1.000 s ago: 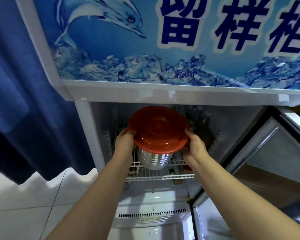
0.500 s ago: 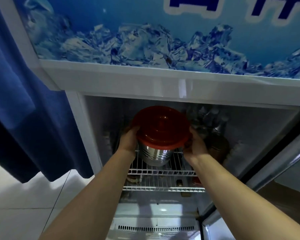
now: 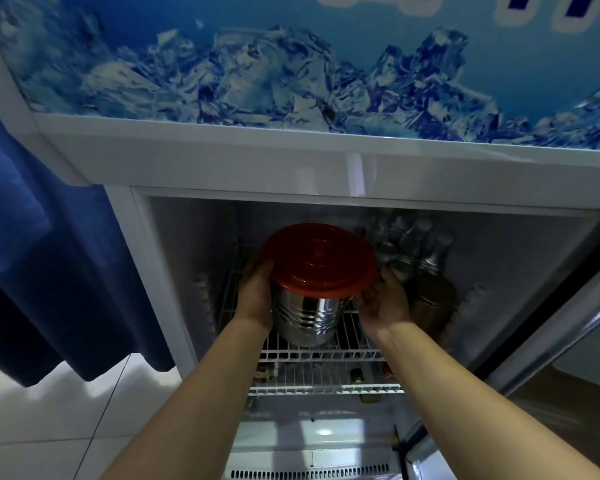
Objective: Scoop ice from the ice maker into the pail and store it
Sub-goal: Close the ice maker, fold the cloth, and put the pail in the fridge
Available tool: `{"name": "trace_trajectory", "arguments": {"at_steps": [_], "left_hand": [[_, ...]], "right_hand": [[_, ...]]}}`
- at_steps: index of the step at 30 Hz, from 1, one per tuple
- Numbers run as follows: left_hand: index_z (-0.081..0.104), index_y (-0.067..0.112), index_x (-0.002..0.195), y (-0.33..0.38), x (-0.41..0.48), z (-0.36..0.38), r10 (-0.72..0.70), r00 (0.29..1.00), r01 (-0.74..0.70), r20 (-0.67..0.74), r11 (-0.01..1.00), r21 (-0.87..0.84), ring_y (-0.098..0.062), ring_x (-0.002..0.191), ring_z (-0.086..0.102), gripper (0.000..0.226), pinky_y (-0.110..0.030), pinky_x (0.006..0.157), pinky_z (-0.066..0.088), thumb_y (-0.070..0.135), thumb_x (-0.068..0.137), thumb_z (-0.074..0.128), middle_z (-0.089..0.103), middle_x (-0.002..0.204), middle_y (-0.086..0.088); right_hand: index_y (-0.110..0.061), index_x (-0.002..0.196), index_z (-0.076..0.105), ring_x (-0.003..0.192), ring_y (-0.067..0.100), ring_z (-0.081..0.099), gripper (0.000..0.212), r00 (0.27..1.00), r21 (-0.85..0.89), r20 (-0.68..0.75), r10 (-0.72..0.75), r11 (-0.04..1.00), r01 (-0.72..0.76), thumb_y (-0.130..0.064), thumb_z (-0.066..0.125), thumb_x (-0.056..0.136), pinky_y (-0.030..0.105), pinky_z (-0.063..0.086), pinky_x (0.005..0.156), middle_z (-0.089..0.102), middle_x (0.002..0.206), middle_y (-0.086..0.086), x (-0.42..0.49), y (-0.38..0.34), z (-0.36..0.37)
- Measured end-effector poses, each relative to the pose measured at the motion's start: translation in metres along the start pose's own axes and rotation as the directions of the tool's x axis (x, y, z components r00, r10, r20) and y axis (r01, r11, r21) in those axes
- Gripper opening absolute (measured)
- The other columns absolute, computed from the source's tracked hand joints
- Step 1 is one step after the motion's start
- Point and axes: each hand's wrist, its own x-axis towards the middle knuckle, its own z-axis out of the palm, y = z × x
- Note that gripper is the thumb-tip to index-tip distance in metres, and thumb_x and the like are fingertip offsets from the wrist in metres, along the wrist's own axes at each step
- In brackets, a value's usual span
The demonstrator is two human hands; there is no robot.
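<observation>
Head view: your steel pail (image 3: 307,317), capped by its red lid (image 3: 317,258), is inside the open cabinet (image 3: 291,161), over the left part of the upper wire shelf (image 3: 326,355). Its base is down at the wires, though you cannot tell whether it rests on them. Your left hand (image 3: 257,296) has a closed grip on the pail's left wall, fingers curled round it and thumb up at the lid's rim. Your right hand (image 3: 383,303) has a slack, open grip: palm turned to the pail and clear of the steel, fingertips near the lid's rim, holding nothing. Toward the right rear of that shelf stand clear bottles (image 3: 409,244) and a brown jar (image 3: 433,303). Below it lies a second wire shelf (image 3: 326,388). Left of it, outside the cabinet, hangs a blue curtain (image 3: 32,271).
</observation>
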Motion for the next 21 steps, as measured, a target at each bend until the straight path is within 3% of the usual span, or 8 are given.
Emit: {"name": "trace_trajectory", "arguments": {"at_steps": [3, 5, 9, 11, 13, 17, 19, 21], "left_hand": [[0.052, 0.023, 0.133, 0.002, -0.002, 0.000, -0.020, 1.000, 0.020, 0.008, 1.000, 0.007, -0.007, 0.089, 0.065, 0.039, -0.019, 0.059, 0.051, 0.024, 0.094, 0.051, 0.066, 0.114, 0.003], [0.057, 0.027, 0.126, 0.004, -0.003, -0.001, -0.014, 1.000, 0.013, 0.008, 0.999, 0.030, -0.005, 0.084, 0.066, 0.033, -0.018, 0.057, 0.051, 0.024, 0.093, 0.051, 0.068, 0.107, 0.006], [0.065, 0.036, 0.098, 0.008, -0.009, -0.006, -0.045, 0.998, 0.048, -0.038, 0.997, 0.068, -0.006, 0.082, 0.066, 0.016, -0.027, 0.067, 0.050, 0.025, 0.090, 0.055, 0.070, 0.098, 0.009], [0.064, 0.030, 0.101, 0.007, -0.011, -0.011, -0.122, 0.985, 0.131, -0.126, 0.989, 0.071, -0.012, 0.090, 0.062, 0.014, -0.031, 0.078, 0.047, 0.030, 0.090, 0.056, 0.066, 0.111, 0.002], [0.060, 0.022, 0.120, 0.003, -0.018, -0.017, -0.170, 0.964, 0.193, -0.203, 0.976, 0.098, -0.018, 0.106, 0.056, 0.031, -0.034, 0.088, 0.041, 0.034, 0.092, 0.054, 0.059, 0.126, -0.003], [0.050, 0.015, 0.133, 0.000, -0.044, -0.030, -0.205, 0.957, 0.249, -0.204, 0.943, 0.220, -0.028, 0.123, 0.047, 0.043, -0.037, 0.089, 0.039, 0.033, 0.093, 0.052, 0.050, 0.137, -0.008], [0.051, 0.010, 0.129, 0.003, -0.054, -0.033, -0.252, 0.945, 0.302, -0.209, 0.916, 0.264, -0.028, 0.114, 0.051, 0.040, -0.039, 0.090, 0.042, 0.026, 0.093, 0.053, 0.052, 0.132, -0.011], [0.056, 0.007, 0.117, 0.010, -0.065, -0.032, -0.305, 0.938, 0.340, -0.165, 0.899, 0.277, -0.021, 0.097, 0.056, 0.028, -0.036, 0.084, 0.044, 0.020, 0.093, 0.054, 0.059, 0.115, -0.009]], "right_hand": [[-0.016, 0.095, 0.065, 0.090, 0.016, 0.062, 0.019, 1.000, -0.012, -0.003, 0.000, 1.000, 0.000, -0.026, 0.049, 0.097, 0.027, 0.048, 0.084, 0.068, 0.094, 0.004, -0.001, 0.001, 0.001], [-0.015, 0.096, 0.064, 0.090, 0.016, 0.062, 0.019, 1.000, -0.011, -0.014, 0.018, 1.000, -0.018, -0.027, 0.049, 0.097, 0.028, 0.048, 0.083, 0.067, 0.097, 0.005, -0.002, 0.000, 0.001], [-0.008, 0.107, 0.060, 0.111, 0.023, 0.056, 0.028, 0.992, -0.049, -0.078, 0.096, 0.994, -0.100, -0.031, 0.045, 0.098, 0.033, 0.040, 0.102, 0.058, 0.123, 0.014, -0.007, -0.001, -0.005], [-0.005, 0.127, 0.051, 0.126, 0.026, 0.046, 0.039, 0.987, -0.064, -0.101, 0.127, 0.989, -0.133, -0.031, 0.043, 0.099, 0.034, 0.035, 0.104, 0.050, 0.135, 0.014, -0.014, 0.002, -0.013], [-0.005, 0.133, 0.046, 0.131, 0.027, 0.042, 0.044, 0.982, -0.071, -0.099, 0.159, 0.984, -0.166, -0.032, 0.043, 0.099, 0.036, 0.035, 0.103, 0.048, 0.137, 0.014, -0.024, 0.007, -0.021], [-0.005, 0.119, 0.053, 0.105, 0.024, 0.056, 0.035, 0.963, -0.129, -0.169, 0.209, 0.964, -0.232, -0.031, 0.041, 0.099, 0.032, 0.044, 0.083, 0.058, 0.115, 0.011, -0.053, 0.013, -0.032], [-0.005, 0.110, 0.058, 0.083, 0.019, 0.058, 0.031, 0.954, -0.120, -0.224, 0.199, 0.966, -0.229, -0.028, 0.040, 0.100, 0.028, 0.045, 0.071, 0.062, 0.098, 0.009, -0.070, 0.015, -0.036], [-0.008, 0.094, 0.059, 0.073, 0.019, 0.057, 0.028, 0.943, -0.095, -0.278, 0.182, 0.972, -0.215, -0.027, 0.039, 0.101, 0.028, 0.045, 0.065, 0.063, 0.088, 0.009, -0.091, 0.014, -0.035]]}}
